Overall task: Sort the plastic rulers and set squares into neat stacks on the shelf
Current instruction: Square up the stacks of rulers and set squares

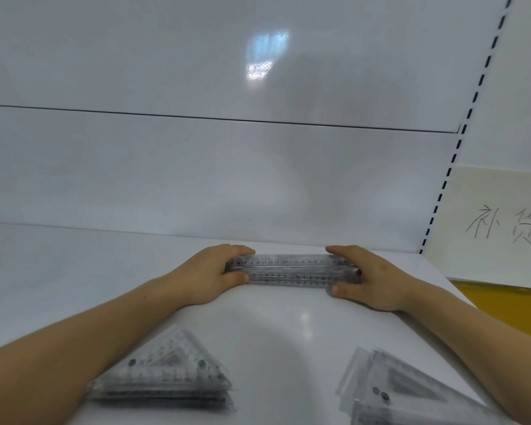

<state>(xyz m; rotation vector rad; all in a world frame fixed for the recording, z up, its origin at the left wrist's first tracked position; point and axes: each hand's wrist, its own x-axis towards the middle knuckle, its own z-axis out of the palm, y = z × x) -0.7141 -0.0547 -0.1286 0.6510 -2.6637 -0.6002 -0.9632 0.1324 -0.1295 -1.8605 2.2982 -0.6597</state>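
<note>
- The stack of clear rulers (pixel 288 269) lies flat on the white shelf (pixel 288 332), close to the back panel (pixel 227 164)
- The left hand (pixel 210 276) grips its left end, fingers curled over the far edge, thumb against the near edge
- The right hand (pixel 371 277) clasps the right end the same way
- Two piles of set squares lie nearer the person: one (pixel 169 375) by the left forearm, the other (pixel 393 391) by the right

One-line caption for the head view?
Left hand and right hand grip the ruler stack on the shelf; two set-square stacks lie nearer.
</note>
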